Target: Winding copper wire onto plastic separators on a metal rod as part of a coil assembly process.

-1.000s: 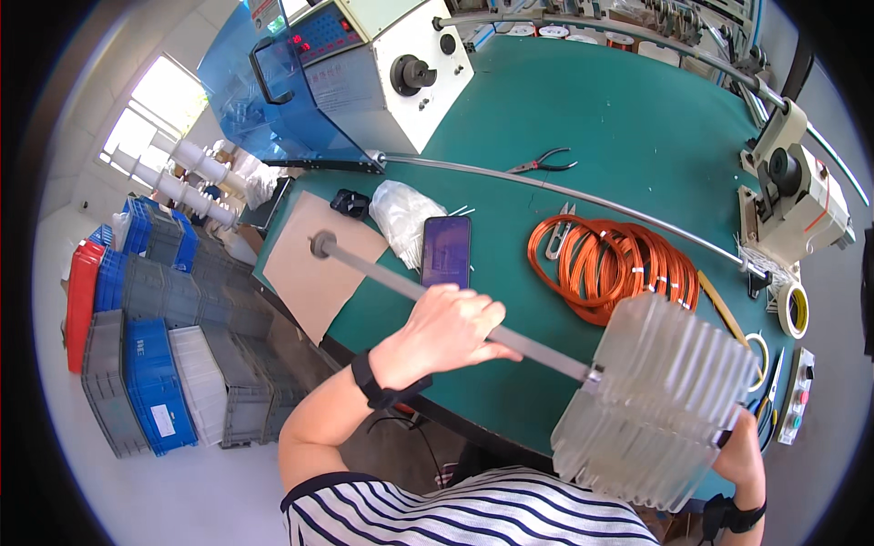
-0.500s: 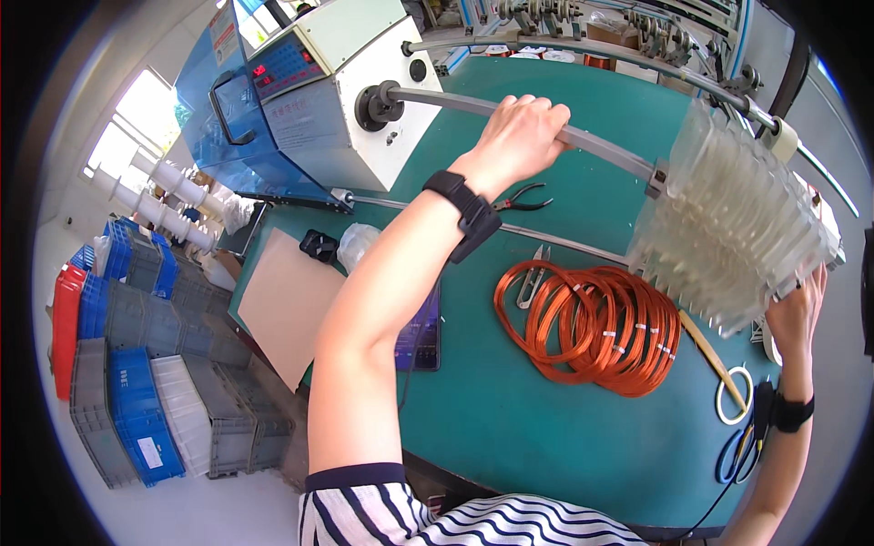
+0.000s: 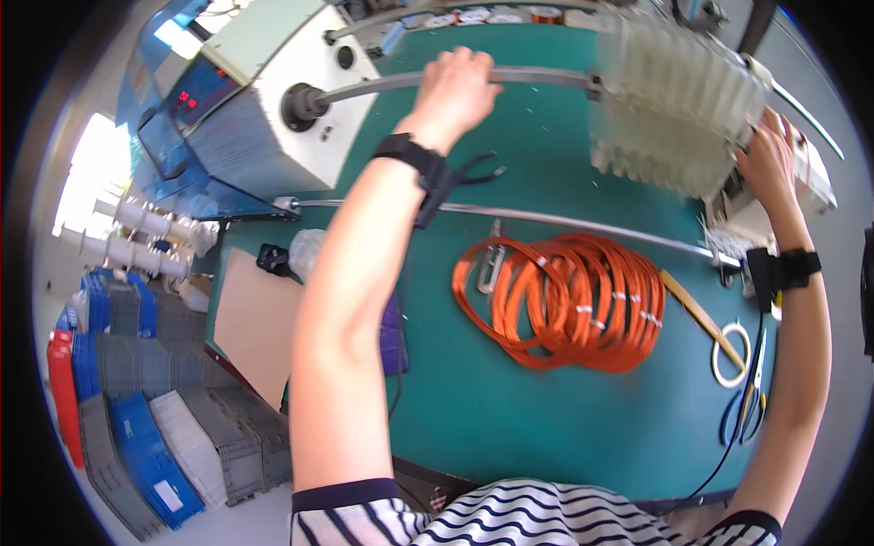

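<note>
My left hand (image 3: pixel 455 98) is closed around a grey metal bar (image 3: pixel 373 87), which runs from the spindle of a white winding machine (image 3: pixel 332 136) to a block of translucent ribbed plastic formers (image 3: pixel 674 105). At the block's right end, my right hand (image 3: pixel 770 164) has its fingers bent against the edge; some fingertips are hidden. Nearer me on the green table (image 3: pixel 519 419) lie several copper wire coils (image 3: pixel 583 305), overlapping in a row and bound with small white ties. Black-handled pliers (image 3: pixel 478 169) rest beside my left wrist, partly covered.
A long metal rod (image 3: pixel 564 217) crosses the table behind the coils. Snips (image 3: pixel 492 266) lie at their left. To the right are a yellow stick (image 3: pixel 699 317), a pale ring (image 3: pixel 717 368) and scissors (image 3: pixel 754 409). Stacked crates (image 3: pixel 150 455) stand at the lower left.
The view has shifted. The ribbed block has swung up and away from the coils, uncovering the rod's right end. Both hands have gone with it, the left still on the bar.
</note>
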Motion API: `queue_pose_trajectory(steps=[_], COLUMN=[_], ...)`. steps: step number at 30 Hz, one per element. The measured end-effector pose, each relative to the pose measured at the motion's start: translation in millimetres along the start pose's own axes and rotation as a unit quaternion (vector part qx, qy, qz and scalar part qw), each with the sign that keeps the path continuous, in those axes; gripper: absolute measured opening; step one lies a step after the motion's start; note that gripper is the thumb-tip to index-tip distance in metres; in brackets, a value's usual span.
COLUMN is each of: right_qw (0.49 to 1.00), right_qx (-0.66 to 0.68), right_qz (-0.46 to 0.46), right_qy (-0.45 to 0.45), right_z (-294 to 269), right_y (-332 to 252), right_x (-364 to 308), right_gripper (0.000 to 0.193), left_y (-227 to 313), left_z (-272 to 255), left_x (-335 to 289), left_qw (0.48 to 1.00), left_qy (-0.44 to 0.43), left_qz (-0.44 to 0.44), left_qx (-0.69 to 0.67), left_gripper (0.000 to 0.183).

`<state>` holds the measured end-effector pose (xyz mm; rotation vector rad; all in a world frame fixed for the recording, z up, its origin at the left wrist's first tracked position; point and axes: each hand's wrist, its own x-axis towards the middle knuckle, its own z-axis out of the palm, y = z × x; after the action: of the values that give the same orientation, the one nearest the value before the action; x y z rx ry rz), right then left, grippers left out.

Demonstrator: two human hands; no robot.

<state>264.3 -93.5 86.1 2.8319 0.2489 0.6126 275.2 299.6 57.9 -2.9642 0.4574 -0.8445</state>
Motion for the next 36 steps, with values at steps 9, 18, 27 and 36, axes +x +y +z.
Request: queue_pose_trajectory(steps=[9, 18, 27, 36], right_qw=[0.938, 0.905, 0.981, 0.574], right_qx=[0.342, 0.425, 0.128, 0.773], right_qz=[-0.058, -0.013, 0.117, 0.272], right_qy=[-0.006, 0.005, -0.084, -0.01], right_z=[25.5, 10.9, 93.3, 31.1], right_y=[-67.8, -65.6, 73.5, 50.0], right_x=[-192.9, -259.2, -262.7, -268.4], right_gripper=[0.028, 0.028, 0.011, 0.01], left_y=[154.4, 224.1, 226.8, 222.2], left_z=[-68.0, -41.1, -60.4, -116.3], left_x=[-173.3, -219.6, -260.7, -225.5], left_qw=[0.94, 0.942, 0.938, 0.93], left_qy=[-0.198, -0.218, -0.184, -0.196], left_qz=[0.032, -0.013, 0.02, -0.038], left_qx=[-0.277, -0.254, -0.292, -0.308], left_gripper=[0.049, 0.052, 0.041, 0.039])
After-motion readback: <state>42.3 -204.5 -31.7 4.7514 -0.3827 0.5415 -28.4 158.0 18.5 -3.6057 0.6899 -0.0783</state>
